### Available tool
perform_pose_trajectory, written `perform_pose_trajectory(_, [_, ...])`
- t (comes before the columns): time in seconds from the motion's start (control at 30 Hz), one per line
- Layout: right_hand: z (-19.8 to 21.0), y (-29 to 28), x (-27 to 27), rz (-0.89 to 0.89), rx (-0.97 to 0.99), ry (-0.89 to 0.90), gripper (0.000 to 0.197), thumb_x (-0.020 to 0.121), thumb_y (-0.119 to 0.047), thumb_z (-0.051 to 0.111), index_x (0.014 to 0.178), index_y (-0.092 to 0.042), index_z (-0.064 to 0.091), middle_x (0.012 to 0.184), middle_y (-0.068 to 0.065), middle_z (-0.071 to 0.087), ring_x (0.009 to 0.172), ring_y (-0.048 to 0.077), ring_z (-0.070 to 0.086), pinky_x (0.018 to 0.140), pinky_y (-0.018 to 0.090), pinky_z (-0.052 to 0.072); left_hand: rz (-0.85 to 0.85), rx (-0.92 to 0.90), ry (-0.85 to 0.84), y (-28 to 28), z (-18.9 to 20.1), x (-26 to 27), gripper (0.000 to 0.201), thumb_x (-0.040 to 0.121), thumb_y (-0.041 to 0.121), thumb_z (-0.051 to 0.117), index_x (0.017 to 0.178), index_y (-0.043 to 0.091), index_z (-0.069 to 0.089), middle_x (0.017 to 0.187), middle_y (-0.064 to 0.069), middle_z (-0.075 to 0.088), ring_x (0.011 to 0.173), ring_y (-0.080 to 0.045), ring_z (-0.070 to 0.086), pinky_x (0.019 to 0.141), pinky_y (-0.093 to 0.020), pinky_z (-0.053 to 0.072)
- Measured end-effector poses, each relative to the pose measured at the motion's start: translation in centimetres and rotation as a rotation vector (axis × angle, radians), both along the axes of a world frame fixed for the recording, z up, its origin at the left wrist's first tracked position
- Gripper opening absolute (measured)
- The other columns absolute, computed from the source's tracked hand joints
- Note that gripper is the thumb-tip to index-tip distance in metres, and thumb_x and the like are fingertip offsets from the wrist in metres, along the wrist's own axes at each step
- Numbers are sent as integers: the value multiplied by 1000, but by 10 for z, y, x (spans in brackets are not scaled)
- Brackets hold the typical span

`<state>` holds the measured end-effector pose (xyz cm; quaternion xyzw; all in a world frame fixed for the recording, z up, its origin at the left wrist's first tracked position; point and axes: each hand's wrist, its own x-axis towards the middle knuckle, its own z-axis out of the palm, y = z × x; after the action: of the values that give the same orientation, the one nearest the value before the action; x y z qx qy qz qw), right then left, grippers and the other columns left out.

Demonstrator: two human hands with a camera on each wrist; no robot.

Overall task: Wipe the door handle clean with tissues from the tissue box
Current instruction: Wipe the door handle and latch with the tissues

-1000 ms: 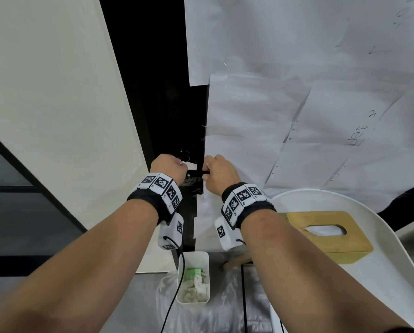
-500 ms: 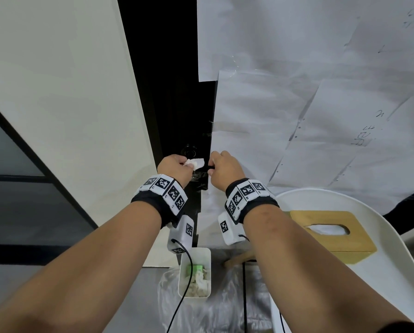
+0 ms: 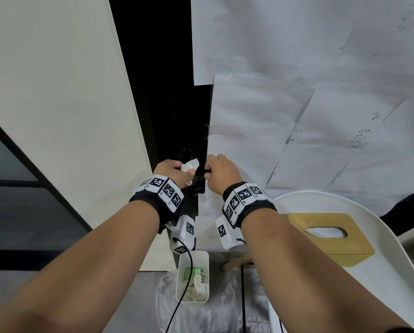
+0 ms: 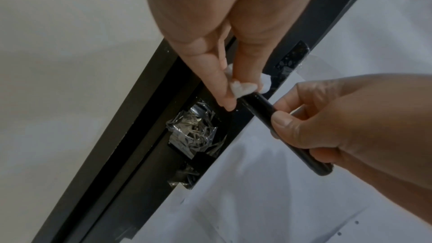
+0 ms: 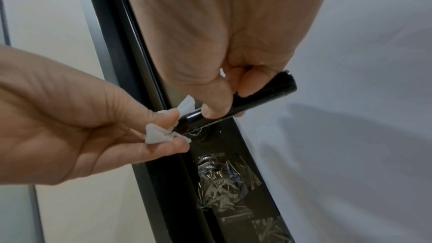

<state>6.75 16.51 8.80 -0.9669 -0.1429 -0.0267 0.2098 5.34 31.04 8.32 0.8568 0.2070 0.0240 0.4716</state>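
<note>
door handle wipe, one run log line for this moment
left hand pinches crumpled white tissue at black door handle base | right hand grips handle

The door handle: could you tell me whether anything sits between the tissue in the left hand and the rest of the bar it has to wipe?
Yes. The right hand grips the outer part of the door handle, covering it. The left hand pinches the tissue at the handle's inner end; only a short bare stretch lies between them.

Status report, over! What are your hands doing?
Left hand pinches tissue at handle base. Right hand grips handle. Nothing blocking.
</note>
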Motion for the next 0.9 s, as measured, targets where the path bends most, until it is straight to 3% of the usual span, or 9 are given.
perform_pose_trajectory(0.07, [0, -1, 0, 3, -3, -5, 14, 86, -12, 55, 99, -9, 53, 102, 14, 53, 89, 31, 54, 76, 37, 45, -2, -42, 17, 0, 0, 1, 49, 80, 28, 74, 125, 16, 57, 91, 2, 60, 60, 1, 52, 46, -13, 37])
perform_pose_trajectory(0.23, [-1, -1, 2, 2, -3, -5, 15, 86, -13, 57, 100, -10, 53, 102, 13, 53, 89, 30, 55, 76, 36, 46, -30, -117, 22, -1, 0, 6, 55, 81, 17, 74, 130, 15, 50, 86, 0, 59, 63, -8, 60, 46, -17, 45])
perform_pose_trajectory(0.3, [-2, -1, 2, 0, 1, -5, 15, 86, -13, 57, 101, -10, 53, 103, 12, 53, 89, 29, 54, 76, 35, 46, -45, -100, 5, -2, -1, 7, 57, 80, 15, 73, 131, 16, 47, 83, 1, 56, 71, -14, 62, 54, -23, 52])
perform_pose_trajectory(0.37, [-2, -1, 2, 0, 3, -3, 15, 86, -13, 57, 101, -10, 53, 103, 12, 53, 90, 29, 54, 77, 35, 46, -52, -80, -13, -3, -3, 8, 62, 78, 15, 75, 133, 18, 46, 92, -2, 59, 80, -19, 63, 67, -31, 58])
perform_pose_trajectory(0.57, [-1, -1, 2, -4, 9, 9, 15, 86, -13, 57, 100, -10, 53, 103, 13, 53, 91, 30, 54, 78, 36, 46, -75, 126, -73, -5, -6, 4, 70, 75, 21, 78, 135, 22, 42, 105, -5, 64, 76, -14, 59, 61, -20, 43])
perform_pose_trajectory(0.67, [-1, -1, 1, 2, 13, 10, 14, 86, -12, 57, 99, -10, 53, 103, 13, 53, 91, 30, 55, 77, 35, 45, -91, 159, -112, -6, -8, -1, 72, 73, 18, 81, 134, 19, 42, 101, -5, 65, 77, -15, 58, 67, -22, 44])
perform_pose_trajectory(0.83, [-2, -2, 0, 9, 22, 4, 14, 87, -10, 56, 100, -8, 54, 104, 15, 53, 91, 31, 54, 78, 35, 45, -21, 154, -146, -3, -12, -7, 45, 81, 15, 70, 119, 15, 47, 85, -2, 63, 64, -11, 56, 54, -22, 44])
perform_pose_trajectory(0.9, [-2, -2, 0, 5, 26, 3, 14, 87, -10, 55, 101, -9, 54, 104, 14, 52, 91, 31, 54, 76, 34, 44, -22, 212, -100, 0, -10, -7, 34, 83, 17, 66, 114, 14, 52, 85, -2, 63, 69, -16, 58, 59, -24, 45])
